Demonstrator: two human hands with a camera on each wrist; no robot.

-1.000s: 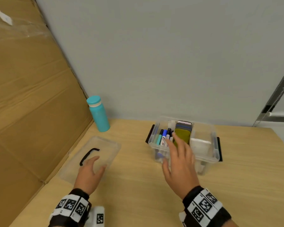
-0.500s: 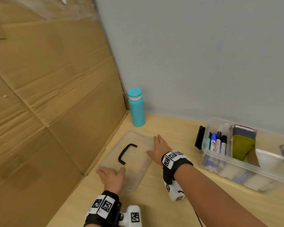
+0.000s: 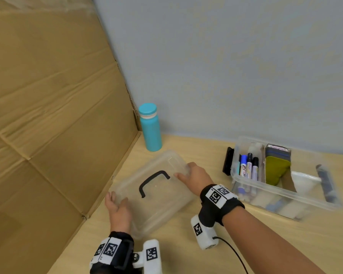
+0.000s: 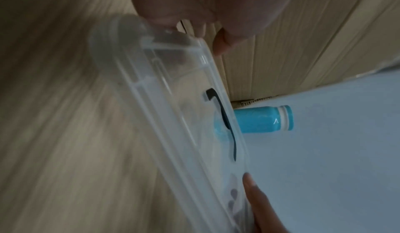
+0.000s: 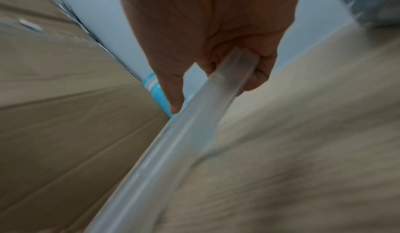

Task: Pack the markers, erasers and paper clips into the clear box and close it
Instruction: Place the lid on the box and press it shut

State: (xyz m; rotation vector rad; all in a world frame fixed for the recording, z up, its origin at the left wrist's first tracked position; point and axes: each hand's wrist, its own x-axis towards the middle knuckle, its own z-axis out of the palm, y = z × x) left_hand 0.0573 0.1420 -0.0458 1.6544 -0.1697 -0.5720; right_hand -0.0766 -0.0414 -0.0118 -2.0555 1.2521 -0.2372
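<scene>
The clear lid [image 3: 156, 196] with a black handle [image 3: 152, 181] is tilted up off the wooden table, held at both ends. My left hand [image 3: 117, 209] grips its near-left end, thumb on top. My right hand [image 3: 194, 176] grips its far-right edge, fingers curled under the rim [image 5: 233, 72]. The left wrist view shows the lid [image 4: 184, 117] edge-on. The open clear box [image 3: 283, 194] stands to the right, holding markers [image 3: 249, 168], a green and a blue eraser [image 3: 276, 167] and small white items.
A teal bottle [image 3: 150, 128] stands upright at the back corner behind the lid. A large cardboard sheet [image 3: 48, 115] leans along the left side. A grey wall runs behind the table [image 3: 186, 244]. Black latches [image 3: 228, 164] hang at both ends of the box.
My right hand left the box and crossed to the lid's far edge. Both hands now grip the lid and have raised it off the table. The view swung left.
</scene>
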